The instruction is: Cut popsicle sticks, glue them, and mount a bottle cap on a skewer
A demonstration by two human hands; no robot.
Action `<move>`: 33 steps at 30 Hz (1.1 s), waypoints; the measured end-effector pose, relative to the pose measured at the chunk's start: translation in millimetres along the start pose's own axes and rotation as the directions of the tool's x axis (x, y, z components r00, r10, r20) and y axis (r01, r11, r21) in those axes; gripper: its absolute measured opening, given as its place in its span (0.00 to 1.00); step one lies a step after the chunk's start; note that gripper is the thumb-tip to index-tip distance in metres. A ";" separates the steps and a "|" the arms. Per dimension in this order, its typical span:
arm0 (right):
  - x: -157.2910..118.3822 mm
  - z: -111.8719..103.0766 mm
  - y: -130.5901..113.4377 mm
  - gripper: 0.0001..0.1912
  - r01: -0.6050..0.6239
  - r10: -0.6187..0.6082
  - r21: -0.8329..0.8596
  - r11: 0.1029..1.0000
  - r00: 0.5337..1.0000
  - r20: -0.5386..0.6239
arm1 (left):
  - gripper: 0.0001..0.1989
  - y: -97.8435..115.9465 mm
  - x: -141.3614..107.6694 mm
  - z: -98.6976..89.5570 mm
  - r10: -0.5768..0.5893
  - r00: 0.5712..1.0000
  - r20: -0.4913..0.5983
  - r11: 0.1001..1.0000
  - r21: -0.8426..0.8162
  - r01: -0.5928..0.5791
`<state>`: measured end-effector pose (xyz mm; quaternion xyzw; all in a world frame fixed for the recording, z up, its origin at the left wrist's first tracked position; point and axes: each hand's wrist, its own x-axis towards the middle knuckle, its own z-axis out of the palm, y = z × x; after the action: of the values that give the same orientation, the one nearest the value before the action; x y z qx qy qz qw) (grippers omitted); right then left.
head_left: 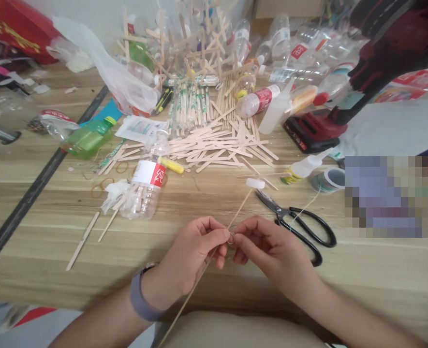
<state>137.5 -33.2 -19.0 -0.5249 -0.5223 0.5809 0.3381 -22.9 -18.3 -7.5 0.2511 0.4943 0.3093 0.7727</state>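
Note:
My left hand (195, 249) is closed around a thin bamboo stick (188, 299) that slants from my lap up across the table edge. At the stick's upper end is a small white plastic piece (255, 183); whether they are joined I cannot tell. My right hand (275, 246) pinches a fine thread at the stick, its fingertips almost touching those of my left. A tiny loop shows below the fingertips. Pale thread (310, 200) runs from a spool (328, 180) down behind my right hand. Black-handled scissors (295, 220) lie just beyond that hand.
Loose craft sticks (206, 145) lie in a heap ahead. A clear bottle (141, 188) and a green bottle (90, 137) lie to the left. A glue bottle (304, 169) is near the spool. A red-black power tool (318, 125) stands at right, near a blurred-out patch.

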 end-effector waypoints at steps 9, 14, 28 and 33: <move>1.7 -2.3 0.1 0.08 0.051 -0.050 -0.004 0.999 0.998 0.031 | 0.09 1.5 2.0 -1.9 0.002 1.000 0.032 0.998 -0.057 0.000; 4.8 -2.9 1.0 0.14 -0.026 0.018 0.132 0.991 0.998 0.057 | 0.07 2.3 1.9 -3.9 0.005 0.999 0.050 0.998 -0.064 -0.002; 12.2 -13.1 -10.2 0.23 -0.607 0.448 0.206 0.768 0.738 0.505 | 0.07 -1.1 2.6 -4.2 0.127 0.991 -0.035 0.992 0.018 -0.126; 10.6 -5.7 -8.0 0.21 -0.583 0.448 0.225 0.780 0.773 0.450 | 0.07 -5.2 2.0 -3.7 0.167 0.984 -0.064 0.983 0.084 -0.162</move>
<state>139.4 -20.0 -13.4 -0.4605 -0.2965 0.8239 0.1455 -24.4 -20.0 -13.7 0.3103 0.5105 0.3610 0.7161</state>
